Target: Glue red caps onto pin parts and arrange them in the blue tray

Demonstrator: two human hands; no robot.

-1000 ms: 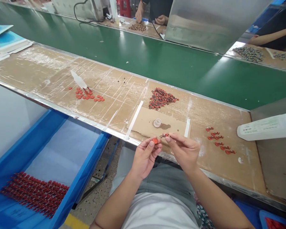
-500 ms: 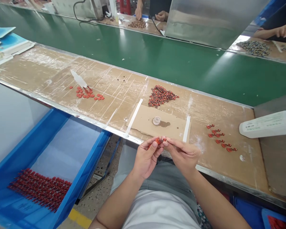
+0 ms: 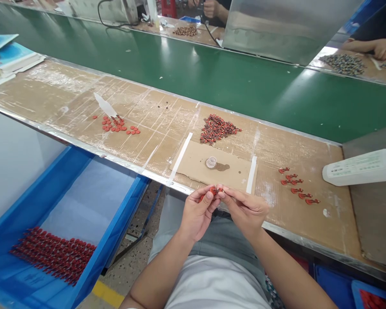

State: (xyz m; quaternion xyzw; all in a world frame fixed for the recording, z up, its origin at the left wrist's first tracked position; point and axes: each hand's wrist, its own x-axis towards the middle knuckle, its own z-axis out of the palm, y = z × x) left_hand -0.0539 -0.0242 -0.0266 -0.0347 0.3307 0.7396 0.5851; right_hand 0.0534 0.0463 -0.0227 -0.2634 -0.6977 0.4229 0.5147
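Note:
Close to the table's front edge, my left hand pinches a small red figurine by its round base. The fingertips of my right hand are closed on the figurine's other, darker end. Fingers cover much of the piece, so its exact shape is partly hidden. Just beyond the hands, a small round cup stands on a taped cardboard sheet, beside a dark wet stain. Behind it lies a pile of small red and dark figures. Loose red discs are spread to the left.
Several red-based figurines lie at right near a white plastic bottle. A blue bin at lower left holds rows of red pieces. The green conveyor belt runs behind; co-workers' hands show across it.
My hands stay in nearly the same place on the figurine, the right one shifting slightly left. Across the belt, a co-worker's hand has lifted away from the brown pile.

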